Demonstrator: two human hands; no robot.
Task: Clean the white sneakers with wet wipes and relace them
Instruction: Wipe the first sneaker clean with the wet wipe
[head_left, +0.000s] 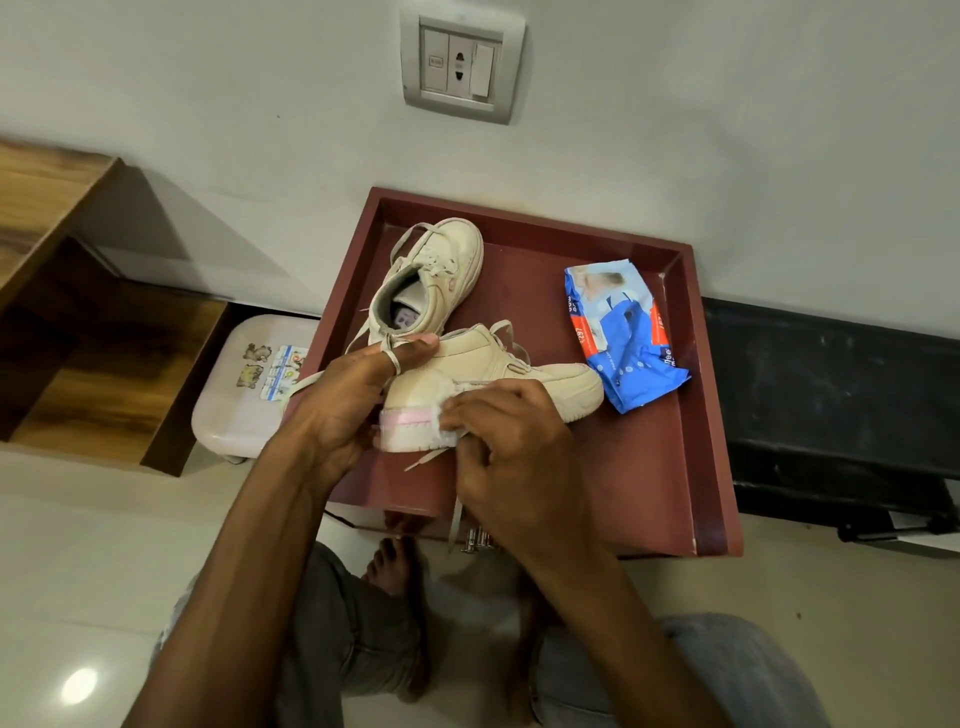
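Left hand (343, 410) clasps the cream leather sneaker (519, 374) by its heel, right hand (509, 457) pinches a white wet wipe (448, 415) against the sole edge just beside it; hard scrubbing risks twisting the sneaker free.

Bare tray (649, 467) floor lies open at front right and back centre. The far sneaker (452, 260) and near sneaker (545, 379) fill the left, the wipes pack (623, 343) blocks the right rim, and the wall (727, 130) closes the back.
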